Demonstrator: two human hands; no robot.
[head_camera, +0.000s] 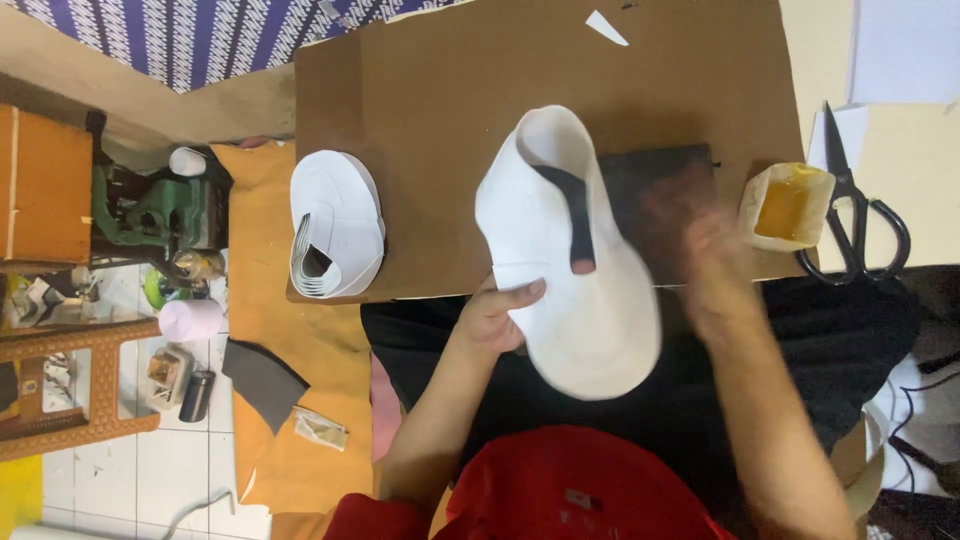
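Left hand (497, 315) forward from bare forearm, fingers curled, thumb on top, pinching closed. Right hand (712, 270) extended further out, palm down, heavily motion-blurred; fingers probably bent, grip unclear. Both forearms angle inward from the torso.

A stack of white cut pieces (337, 225) lies on the left edge of the brown cardboard sheet (450, 80) covering the worktop. Black scissors (853, 205) rest at the right, just beside a small tub of yellow glue (788, 205). On the floor to the left stand a green machine (150, 210), an orange stool (75, 385) and a pale pink cup (190, 318).
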